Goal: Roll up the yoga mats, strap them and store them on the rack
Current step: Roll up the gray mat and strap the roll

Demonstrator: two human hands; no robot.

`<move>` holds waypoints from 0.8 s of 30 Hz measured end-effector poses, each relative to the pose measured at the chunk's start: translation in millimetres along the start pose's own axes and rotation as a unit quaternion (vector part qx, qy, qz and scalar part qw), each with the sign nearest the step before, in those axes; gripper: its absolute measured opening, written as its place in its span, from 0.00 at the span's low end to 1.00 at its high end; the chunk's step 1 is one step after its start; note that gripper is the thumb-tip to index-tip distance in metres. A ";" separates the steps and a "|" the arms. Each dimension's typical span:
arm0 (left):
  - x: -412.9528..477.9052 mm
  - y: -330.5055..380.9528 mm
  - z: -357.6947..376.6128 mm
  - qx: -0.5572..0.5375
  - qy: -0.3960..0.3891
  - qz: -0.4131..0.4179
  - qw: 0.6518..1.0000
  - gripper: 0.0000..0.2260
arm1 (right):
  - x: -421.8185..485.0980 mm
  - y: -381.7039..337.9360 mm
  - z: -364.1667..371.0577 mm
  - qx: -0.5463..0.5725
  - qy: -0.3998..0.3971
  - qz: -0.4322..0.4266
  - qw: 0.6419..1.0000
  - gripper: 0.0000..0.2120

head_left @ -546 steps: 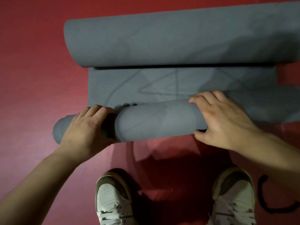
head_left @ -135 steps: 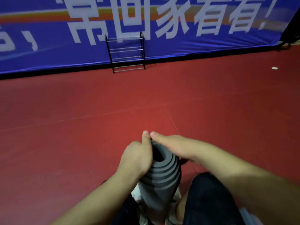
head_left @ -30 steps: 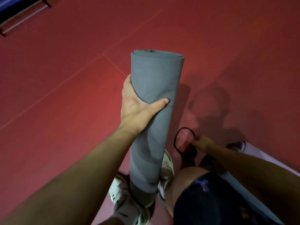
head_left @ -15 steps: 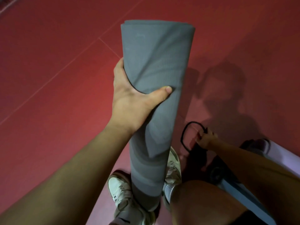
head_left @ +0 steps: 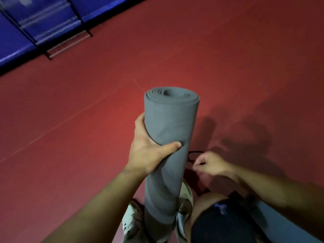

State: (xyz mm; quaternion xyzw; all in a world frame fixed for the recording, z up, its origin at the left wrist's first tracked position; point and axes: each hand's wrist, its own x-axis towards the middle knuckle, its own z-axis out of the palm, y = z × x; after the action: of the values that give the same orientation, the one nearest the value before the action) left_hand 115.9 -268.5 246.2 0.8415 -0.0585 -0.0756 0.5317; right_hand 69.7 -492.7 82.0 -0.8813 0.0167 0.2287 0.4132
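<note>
A rolled grey yoga mat (head_left: 171, 130) stands upright between my two shoes, its spiral top end facing me. My left hand (head_left: 149, 151) wraps around its middle, thumb across the front. To the right of the roll, my right hand (head_left: 209, 163) is closed on a thin black strap loop (head_left: 192, 156), held low near the floor; most of the loop is hidden behind the mat and my fingers. A black metal rack (head_left: 57, 37) stands far off at the top left against a blue banner.
Red sports floor (head_left: 87, 137) stretches all around, with thin seam lines. A blue banner (head_left: 15, 44) runs along the wall at top left. A pale grey-blue mat (head_left: 280, 223) lies at the bottom right, beside my bent knee in dark shorts.
My head has tilted up, bringing the rack and banner back into view. My right hand has lifted slightly with the strap loop. My left hand keeps its grip on the mat.
</note>
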 end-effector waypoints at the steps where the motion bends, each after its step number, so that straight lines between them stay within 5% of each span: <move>1: -8.1 1.9 -4.3 -0.005 0.004 0.001 1.000 0.47 | -11.2 -24.7 -11.0 -0.004 -0.029 -0.047 0.998 0.10; 3: -27.2 5.2 -13.3 -0.002 0.016 0.006 1.000 0.48 | -40.6 -77.7 -36.4 -0.021 -0.081 -0.125 0.989 0.02; 9: -98.4 6.9 -50.5 -0.026 0.061 0.013 0.998 0.51 | -144.2 -216.5 -87.1 -0.078 -0.148 -0.255 0.952 0.10; 18: -226.4 -5.6 -80.6 -0.074 0.080 0.058 0.992 0.51 | -222.5 -305.3 -33.5 0.118 0.199 -0.330 0.915 0.20; 24: -264.1 -3.1 -95.8 0.005 0.091 0.078 0.993 0.53 | -216.8 -307.4 33.2 0.249 0.266 -0.245 0.898 0.16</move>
State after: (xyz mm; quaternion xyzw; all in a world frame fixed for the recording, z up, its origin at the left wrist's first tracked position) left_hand -125.1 -135.1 301.1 0.8403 -0.0761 0.0433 0.5349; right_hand -70.1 -300.6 375.5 -0.7538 -0.0338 -0.1342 0.6424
